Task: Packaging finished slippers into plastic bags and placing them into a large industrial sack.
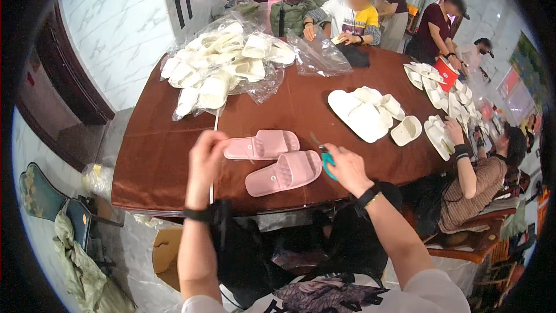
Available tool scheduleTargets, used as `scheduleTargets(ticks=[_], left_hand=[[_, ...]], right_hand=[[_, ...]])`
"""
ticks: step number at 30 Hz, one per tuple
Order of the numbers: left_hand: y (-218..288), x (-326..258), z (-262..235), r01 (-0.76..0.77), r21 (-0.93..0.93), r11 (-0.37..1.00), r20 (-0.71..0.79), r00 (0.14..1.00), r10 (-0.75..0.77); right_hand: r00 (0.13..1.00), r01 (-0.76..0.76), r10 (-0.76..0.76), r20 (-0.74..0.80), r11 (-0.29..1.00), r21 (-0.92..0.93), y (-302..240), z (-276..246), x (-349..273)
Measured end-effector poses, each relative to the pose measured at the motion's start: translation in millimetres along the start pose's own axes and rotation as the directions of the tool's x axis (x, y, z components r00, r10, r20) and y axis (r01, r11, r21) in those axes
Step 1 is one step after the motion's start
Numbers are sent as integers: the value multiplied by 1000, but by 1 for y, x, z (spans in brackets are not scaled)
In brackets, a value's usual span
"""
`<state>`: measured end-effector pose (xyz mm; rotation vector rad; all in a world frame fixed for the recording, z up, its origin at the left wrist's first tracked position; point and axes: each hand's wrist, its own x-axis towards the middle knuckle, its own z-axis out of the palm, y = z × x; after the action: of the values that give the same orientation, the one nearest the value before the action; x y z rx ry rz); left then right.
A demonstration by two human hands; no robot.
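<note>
Two pink slippers lie side by side on the brown tabletop in front of me. The farther slipper [243,148] has its left end beside my left hand [207,149], whose fingers are pinched together; whatever they hold is too small to make out. The nearer slipper [264,181] lies at a slant, its strap toward the right. In my right hand [346,168] is a pair of scissors [328,165] with teal handles. Their dark blades point up and away, just right of the pink slippers.
A heap of white slippers [223,61] in clear plastic lies at the far left of the table [168,162]. More white slippers [362,113] sit to the right. Co-workers sit and stand along the far and right sides. A chair [55,197] stands at the left.
</note>
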<state>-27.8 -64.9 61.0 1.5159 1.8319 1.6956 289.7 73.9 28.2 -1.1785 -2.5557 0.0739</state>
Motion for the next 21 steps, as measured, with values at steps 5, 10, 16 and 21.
scheduleTargets(ticks=[5, 10, 16, 21], left_hand=[[13, -61, -122, 157, -90, 983, -237, 956, -175], [-25, -167, -215, 360, 152, 921, -462, 849, -255], [-165, -351, -304, 637, 736, 229, -506, 742, -439], [-142, -223, -204, 497, 657, 567, -326, 865, -381]], right_hand=[[988, -108, 124, 90, 980, -169, 78, 25, -10], [933, -28, 144, 330, 942, -333, 88, 35, -4], [988, 39, 10, 152, 949, -313, 64, 27, 13], [974, 69, -94, 207, 990, 122, 29, 30, 2]])
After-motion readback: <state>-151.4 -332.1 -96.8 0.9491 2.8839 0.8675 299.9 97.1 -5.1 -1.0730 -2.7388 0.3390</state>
